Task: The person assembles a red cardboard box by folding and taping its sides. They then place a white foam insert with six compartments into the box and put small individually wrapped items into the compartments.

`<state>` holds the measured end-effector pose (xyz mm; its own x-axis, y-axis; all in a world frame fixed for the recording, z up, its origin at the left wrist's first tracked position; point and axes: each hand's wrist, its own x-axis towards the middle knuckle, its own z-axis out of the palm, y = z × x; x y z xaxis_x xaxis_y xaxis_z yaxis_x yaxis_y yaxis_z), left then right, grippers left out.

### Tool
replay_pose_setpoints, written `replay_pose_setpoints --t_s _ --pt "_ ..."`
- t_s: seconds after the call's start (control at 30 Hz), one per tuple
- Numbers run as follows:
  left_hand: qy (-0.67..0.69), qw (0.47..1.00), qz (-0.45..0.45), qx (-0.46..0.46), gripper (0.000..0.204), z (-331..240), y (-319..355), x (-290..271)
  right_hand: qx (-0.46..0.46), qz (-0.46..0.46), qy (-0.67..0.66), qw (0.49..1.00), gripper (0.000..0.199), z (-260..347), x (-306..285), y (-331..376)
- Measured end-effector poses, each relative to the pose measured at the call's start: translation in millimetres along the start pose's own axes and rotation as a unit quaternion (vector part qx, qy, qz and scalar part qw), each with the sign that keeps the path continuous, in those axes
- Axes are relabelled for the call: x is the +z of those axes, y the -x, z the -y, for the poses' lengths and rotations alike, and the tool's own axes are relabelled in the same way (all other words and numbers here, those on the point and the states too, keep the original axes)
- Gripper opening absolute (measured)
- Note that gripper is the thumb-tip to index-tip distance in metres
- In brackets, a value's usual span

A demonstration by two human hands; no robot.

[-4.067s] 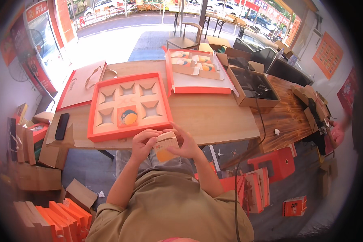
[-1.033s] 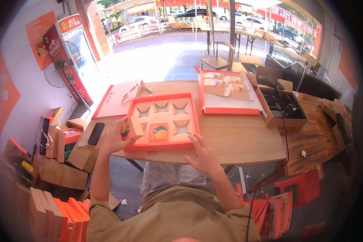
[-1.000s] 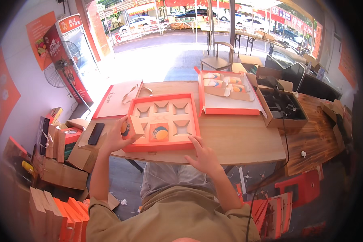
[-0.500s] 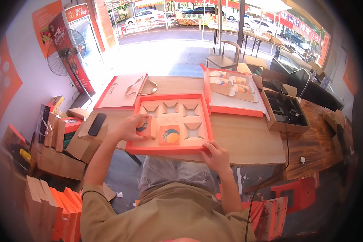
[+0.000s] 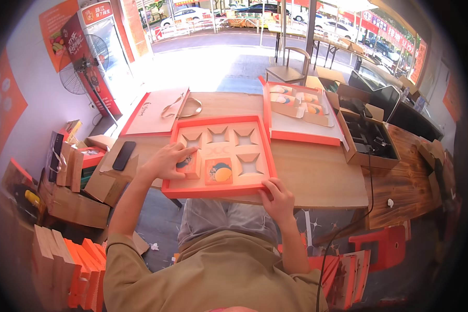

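A red-rimmed gift box point(image 5: 218, 192) with a pale slotted insert sits at the table's near edge. My left hand point(image 5: 166, 162) is closed around a small square orange box point(image 5: 191, 167) at the front-left slot, with thumb at its near side and fingers over its far side. Beside it a second small box point(image 5: 218, 171), printed with a yellow and blue design, rests in the front-middle slot. The other slots show bare star-shaped cutouts. My right hand point(image 5: 278, 197) grips the gift box's front-right corner, thumb on the rim.
Behind lies a flat white-and-red bag point(image 5: 153, 114) with ribbon handles. At right stand an open red-edged box point(image 5: 307, 141) holding printed packs and a carton point(image 5: 374, 161) with dark items and a cable. A phone point(image 5: 124, 156) lies left. Stacked boxes point(image 5: 73, 203) and a red stool point(image 5: 382, 249) flank me.
My left fingers have shifted slightly over the small box, which looks a little more upright at its slot. The gift box has turned very slightly; my right hand keeps its corner.
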<state>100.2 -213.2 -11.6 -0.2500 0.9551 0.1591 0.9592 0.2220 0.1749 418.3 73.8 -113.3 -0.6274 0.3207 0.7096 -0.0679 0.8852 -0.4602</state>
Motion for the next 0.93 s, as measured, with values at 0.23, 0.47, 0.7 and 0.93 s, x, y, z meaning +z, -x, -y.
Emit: replay_pose_setpoints --t_s 0.23,0.47,0.7,0.93 --pt "-0.004 1.000 0.028 -0.013 0.092 -6 -7 -3 0.024 0.005 -0.001 1.000 0.032 0 1 4" --pt "0.005 1.000 0.001 0.026 0.095 2 -1 15 -0.011 -0.024 0.005 1.000 0.032 0 3 2" --pt "-0.061 0.996 0.064 -0.004 0.091 3 3 24 0.008 -0.010 0.010 1.000 0.034 0 5 6" --pt "-0.111 0.987 0.075 -0.087 0.092 -2 6 47 0.014 -0.008 0.005 1.000 0.035 2 6 4"
